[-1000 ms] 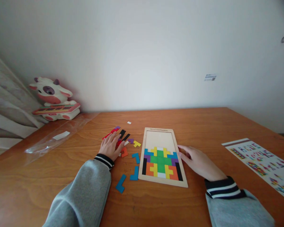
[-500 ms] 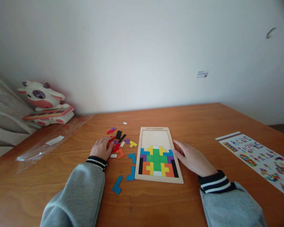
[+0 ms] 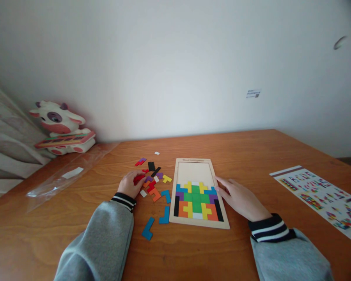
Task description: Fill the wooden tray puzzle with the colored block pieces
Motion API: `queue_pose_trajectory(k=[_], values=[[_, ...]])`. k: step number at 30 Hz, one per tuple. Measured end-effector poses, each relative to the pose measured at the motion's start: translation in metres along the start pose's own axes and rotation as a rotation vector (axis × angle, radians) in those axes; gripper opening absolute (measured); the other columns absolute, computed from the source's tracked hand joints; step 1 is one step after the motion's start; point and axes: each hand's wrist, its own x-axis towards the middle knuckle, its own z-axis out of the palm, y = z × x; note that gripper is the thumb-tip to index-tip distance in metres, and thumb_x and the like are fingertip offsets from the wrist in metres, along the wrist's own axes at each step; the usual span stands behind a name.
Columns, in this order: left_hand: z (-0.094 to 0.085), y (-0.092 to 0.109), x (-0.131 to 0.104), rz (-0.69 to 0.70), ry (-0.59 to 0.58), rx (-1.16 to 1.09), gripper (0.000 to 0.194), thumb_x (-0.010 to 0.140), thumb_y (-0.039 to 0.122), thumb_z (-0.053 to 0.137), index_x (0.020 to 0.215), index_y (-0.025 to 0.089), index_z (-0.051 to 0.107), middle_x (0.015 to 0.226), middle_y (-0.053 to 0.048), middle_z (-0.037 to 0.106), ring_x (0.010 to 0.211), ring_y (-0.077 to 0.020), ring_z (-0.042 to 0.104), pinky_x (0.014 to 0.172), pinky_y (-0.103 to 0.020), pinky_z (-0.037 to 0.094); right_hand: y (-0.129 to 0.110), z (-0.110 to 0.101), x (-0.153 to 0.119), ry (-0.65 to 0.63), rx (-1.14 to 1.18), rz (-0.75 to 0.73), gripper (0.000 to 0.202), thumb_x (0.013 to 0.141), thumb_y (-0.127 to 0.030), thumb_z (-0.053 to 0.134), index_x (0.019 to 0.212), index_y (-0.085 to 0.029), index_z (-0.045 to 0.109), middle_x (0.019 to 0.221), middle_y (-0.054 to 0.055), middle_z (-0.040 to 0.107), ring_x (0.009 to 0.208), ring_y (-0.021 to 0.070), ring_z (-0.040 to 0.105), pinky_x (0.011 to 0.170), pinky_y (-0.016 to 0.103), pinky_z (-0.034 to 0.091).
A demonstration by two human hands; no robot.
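Note:
My left hand (image 3: 130,183) is at the pile of wooden puzzle pieces, its fingers closed round a red piece (image 3: 139,179). Orange pieces (image 3: 155,194), purple pieces (image 3: 159,175) and small white ones lie by its fingertips. The light wooden puzzle board (image 3: 199,224) lies flat in front of me. Its lower part is filled with coloured pieces, among them green squares (image 3: 196,198) in the middle; the upper part shows bare wood. My right hand (image 3: 241,199) touches the board's right edge, fingers stretched out and thumb apart from them, holding nothing.
Blue pieces (image 3: 148,229) lie left of the board, with a yellow one (image 3: 167,178) and black ones (image 3: 151,166) farther back. A clear plastic bag (image 3: 52,187) and a cow-shaped toy keyboard (image 3: 66,132) are at left. A printed pattern sheet (image 3: 321,199) lies at right.
My left hand has shifted pieces in the pile; a white and an orange piece beside it have turned, and the red piece shows more clearly. My right hand stays at the board's edge.

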Motion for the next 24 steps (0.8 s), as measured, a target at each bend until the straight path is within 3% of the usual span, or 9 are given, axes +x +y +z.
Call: queue_pose_trajectory(k=[5, 11, 18, 24], values=[[0.004, -0.002, -0.001, -0.161, 0.009, -0.191, 0.038, 0.075, 0.048, 0.066, 0.099, 0.018, 0.07, 0.095, -0.008, 0.073, 0.084, -0.0216, 0.069, 0.076, -0.034, 0.058, 0.0, -0.001, 0.001, -0.028, 0.023, 0.008, 0.044, 0.097, -0.039, 0.04, 0.135, -0.021, 0.055, 0.12, 0.015, 0.067, 0.11, 0.0297, 0.065, 0.092, 0.044, 0.05], [0.009, -0.007, 0.0, -0.263, 0.034, -0.323, 0.042, 0.069, 0.05, 0.072, 0.097, 0.018, 0.071, 0.091, -0.007, 0.073, 0.081, -0.0205, 0.069, 0.073, -0.033, 0.059, 0.0, -0.002, 0.002, -0.065, 0.042, 0.019, 0.046, 0.097, -0.039, 0.038, 0.136, -0.02, 0.053, 0.128, 0.014, 0.064, 0.115, 0.029, 0.062, 0.097, 0.043, 0.048], [0.011, 0.01, -0.002, -0.197, 0.132, -0.411, 0.042, 0.071, 0.054, 0.07, 0.091, 0.017, 0.068, 0.103, -0.01, 0.071, 0.08, -0.0193, 0.069, 0.072, -0.033, 0.06, 0.0, -0.002, 0.002, -0.066, 0.048, 0.016, 0.047, 0.097, -0.041, 0.038, 0.136, -0.02, 0.053, 0.129, 0.014, 0.063, 0.116, 0.0295, 0.061, 0.096, 0.044, 0.048], [0.006, 0.02, -0.004, -0.161, 0.147, -0.298, 0.039, 0.076, 0.056, 0.065, 0.087, 0.019, 0.069, 0.092, -0.006, 0.073, 0.073, -0.0176, 0.068, 0.068, -0.03, 0.059, -0.003, -0.006, 0.002, -0.09, 0.042, 0.033, 0.048, 0.097, -0.04, 0.038, 0.137, -0.019, 0.052, 0.122, 0.015, 0.066, 0.11, 0.0293, 0.064, 0.093, 0.043, 0.049]])
